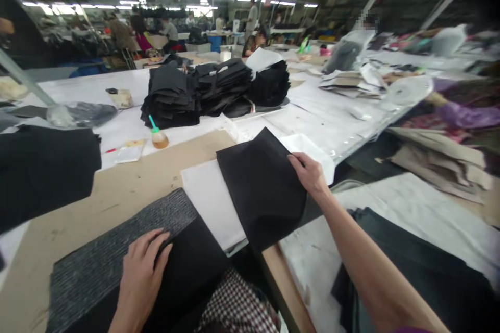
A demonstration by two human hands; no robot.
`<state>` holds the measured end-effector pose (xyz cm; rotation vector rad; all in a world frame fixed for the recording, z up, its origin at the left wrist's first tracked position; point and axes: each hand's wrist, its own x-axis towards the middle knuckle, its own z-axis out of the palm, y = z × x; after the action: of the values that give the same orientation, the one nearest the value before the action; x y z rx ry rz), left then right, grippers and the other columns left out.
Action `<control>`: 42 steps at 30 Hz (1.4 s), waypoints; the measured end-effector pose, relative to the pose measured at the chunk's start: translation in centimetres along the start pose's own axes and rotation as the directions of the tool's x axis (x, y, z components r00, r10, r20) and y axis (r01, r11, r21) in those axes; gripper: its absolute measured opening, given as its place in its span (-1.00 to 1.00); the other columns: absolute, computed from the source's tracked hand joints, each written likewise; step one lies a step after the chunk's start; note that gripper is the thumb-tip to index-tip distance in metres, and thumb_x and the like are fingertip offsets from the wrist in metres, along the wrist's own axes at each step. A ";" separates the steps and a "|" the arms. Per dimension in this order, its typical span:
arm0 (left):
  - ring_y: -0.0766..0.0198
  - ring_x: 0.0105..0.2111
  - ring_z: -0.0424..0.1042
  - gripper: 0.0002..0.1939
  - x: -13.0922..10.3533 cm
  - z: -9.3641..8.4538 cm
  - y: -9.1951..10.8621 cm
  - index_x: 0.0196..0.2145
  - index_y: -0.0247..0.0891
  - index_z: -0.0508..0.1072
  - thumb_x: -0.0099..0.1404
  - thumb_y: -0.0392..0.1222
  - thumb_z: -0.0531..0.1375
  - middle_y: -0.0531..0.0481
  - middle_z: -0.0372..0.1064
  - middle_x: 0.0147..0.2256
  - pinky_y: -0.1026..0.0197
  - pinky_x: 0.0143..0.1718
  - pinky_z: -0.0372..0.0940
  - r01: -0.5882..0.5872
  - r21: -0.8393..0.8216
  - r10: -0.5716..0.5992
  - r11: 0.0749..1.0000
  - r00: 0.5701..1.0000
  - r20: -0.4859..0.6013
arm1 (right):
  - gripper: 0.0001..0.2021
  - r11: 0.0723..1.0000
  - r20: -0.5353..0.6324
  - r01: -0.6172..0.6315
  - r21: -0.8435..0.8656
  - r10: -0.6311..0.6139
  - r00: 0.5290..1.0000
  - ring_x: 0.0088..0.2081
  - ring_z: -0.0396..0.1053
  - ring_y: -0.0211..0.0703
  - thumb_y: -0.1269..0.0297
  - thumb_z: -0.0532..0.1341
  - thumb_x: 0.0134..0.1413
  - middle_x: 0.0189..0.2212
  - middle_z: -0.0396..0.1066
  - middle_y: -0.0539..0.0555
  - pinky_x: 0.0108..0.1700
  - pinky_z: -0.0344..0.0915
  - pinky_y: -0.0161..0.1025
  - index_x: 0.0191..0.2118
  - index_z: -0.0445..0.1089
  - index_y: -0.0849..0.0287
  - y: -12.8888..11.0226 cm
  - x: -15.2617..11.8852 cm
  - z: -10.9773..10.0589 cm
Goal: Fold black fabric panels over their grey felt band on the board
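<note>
My right hand (311, 173) grips the right edge of a black fabric panel (263, 192) between thumb and fingers. The panel is raised at a tilt over a white sheet (213, 200) at the table edge. My left hand (145, 268) lies on the work in front of me, its fingers extended across a grey ribbed textile piece (113, 255). Its thumb rests on a second black panel (195, 263), which overlaps the lower side of the grey piece. What lies under the left palm is hidden.
Stacks of black pieces (172, 93) stand across the white table (312, 119). A small bottle with a green spout (159, 138) sits on brown board (128, 182). Dark pieces (414, 265) lie at right. A purple-sleeved person's arm (464, 113) reaches in at far right.
</note>
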<state>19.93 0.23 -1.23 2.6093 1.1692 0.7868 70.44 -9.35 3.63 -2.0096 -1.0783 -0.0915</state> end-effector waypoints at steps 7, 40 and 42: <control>0.02 0.12 0.30 -0.62 7.6 -2.1 5.8 0.11 0.00 0.36 0.37 0.07 0.13 -0.04 0.33 0.10 -0.13 0.18 0.23 -0.008 -0.326 0.009 0.945 1.000 0.003 | -0.67 0.967 0.143 0.209 0.148 -0.230 0.963 -0.27 0.44 -0.12 -0.04 0.16 0.25 -0.30 0.53 0.02 -0.17 0.33 -0.24 -0.14 0.51 0.08 -10.6 0.8 -8.5; 0.15 -0.17 0.50 -0.62 1.5 -7.6 14.7 0.00 -0.21 0.55 0.32 0.02 0.24 -0.05 0.55 -0.16 0.21 -0.11 0.38 0.468 -0.834 -0.339 0.292 0.866 0.367 | -0.76 0.547 0.243 0.751 0.370 -0.837 0.490 -0.04 0.40 -0.15 0.39 0.17 0.31 -0.04 0.46 0.10 0.17 0.23 0.01 0.04 0.40 0.09 -23.1 -12.9 -1.9; 0.13 -0.10 0.49 -0.63 1.1 -7.4 14.1 0.03 -0.18 0.53 0.35 0.01 0.21 -0.04 0.53 -0.08 0.17 -0.03 0.37 0.454 -0.821 -0.346 0.345 0.875 0.338 | -0.76 0.501 0.214 0.793 0.347 -0.865 0.453 -0.09 0.42 -0.17 0.41 0.17 0.30 -0.10 0.48 0.08 0.21 0.16 0.07 0.03 0.40 0.11 -23.9 -13.4 -0.3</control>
<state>25.64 -8.90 10.53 1.3608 0.9103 0.8133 44.95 -11.58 13.48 -1.1298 -2.1799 -0.1191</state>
